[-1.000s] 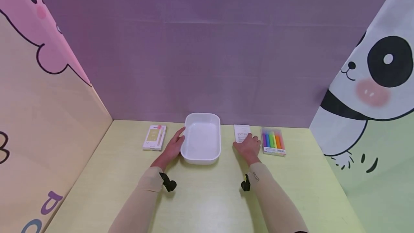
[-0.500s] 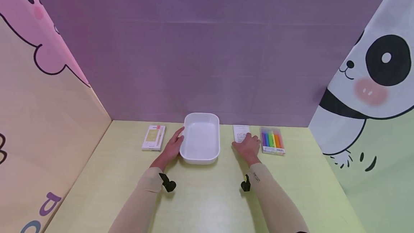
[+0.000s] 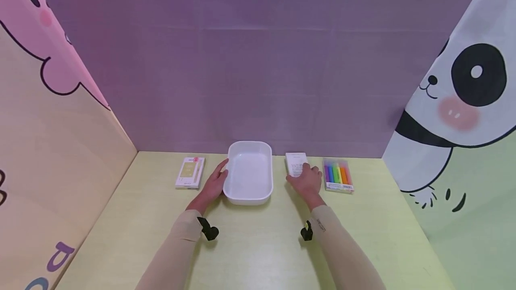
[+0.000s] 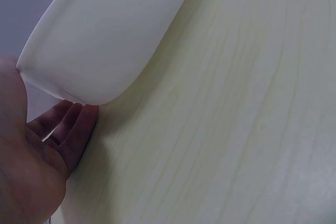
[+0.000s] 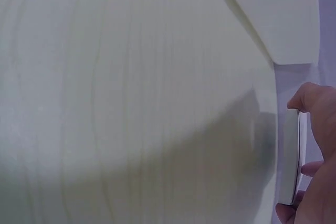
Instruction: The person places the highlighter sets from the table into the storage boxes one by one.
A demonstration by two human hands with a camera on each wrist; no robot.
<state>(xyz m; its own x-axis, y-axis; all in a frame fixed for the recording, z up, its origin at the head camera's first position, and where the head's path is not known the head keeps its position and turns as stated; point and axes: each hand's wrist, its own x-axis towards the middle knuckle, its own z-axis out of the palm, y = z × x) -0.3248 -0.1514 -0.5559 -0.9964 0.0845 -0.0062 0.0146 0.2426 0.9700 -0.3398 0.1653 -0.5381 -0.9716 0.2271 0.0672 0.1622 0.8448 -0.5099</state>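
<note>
A white plastic tray (image 3: 248,171) stands near the back edge of the table. My left hand (image 3: 215,182) holds its left side. In the left wrist view, the thumb meets the tray's rim and the fingertips (image 4: 84,114) touch low on its outer wall. To the right, my right hand (image 3: 308,182) grips a small flat white box (image 3: 296,164) with printed text on top. The right wrist view shows that box (image 5: 290,156) edge-on between thumb and fingers, its shadow on the table beside it. The hand covers the box's near right part.
A white-and-gold flat box (image 3: 189,172) lies left of the left hand. A clear case of coloured markers (image 3: 338,176) lies just right of the right hand. A purple wall (image 3: 258,66) rises behind the table (image 3: 254,249), with printed panels at both sides.
The small white box has shifted slightly left and tilted, now showing its side edge, with my right hand on it. My left hand and the tray keep their places.
</note>
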